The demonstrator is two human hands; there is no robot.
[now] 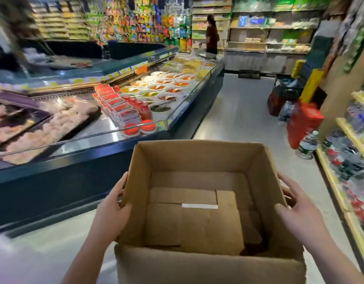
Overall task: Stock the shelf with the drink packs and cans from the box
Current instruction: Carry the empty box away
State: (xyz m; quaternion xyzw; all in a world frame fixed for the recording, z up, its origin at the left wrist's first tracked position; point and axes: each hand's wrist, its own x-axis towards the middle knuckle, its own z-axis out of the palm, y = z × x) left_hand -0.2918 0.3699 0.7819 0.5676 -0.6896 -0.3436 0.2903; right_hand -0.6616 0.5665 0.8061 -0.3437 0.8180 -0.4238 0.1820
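Nearest us, the left hand grips the left wall of an open cardboard box and the right hand grips its right wall and side flap. Between them the box is carried at waist height in the aisle. Flat cardboard pieces and a strip of white tape lie on its floor.

To our left, close alongside the box, runs a dark chilled display counter with a glass rim. It holds red-lidded tubs, red-labelled trays and white bowls of prepared food.

To our right stands the yellow-edged shelf, its bottles and cans too blurred to identify. On the grey floor at its far end, shrink-wrapped bottles stand just beside a red carton.

At the far end a person in a dark top faces stocked wall shelving. We can read no label or price tag, owing to blur.
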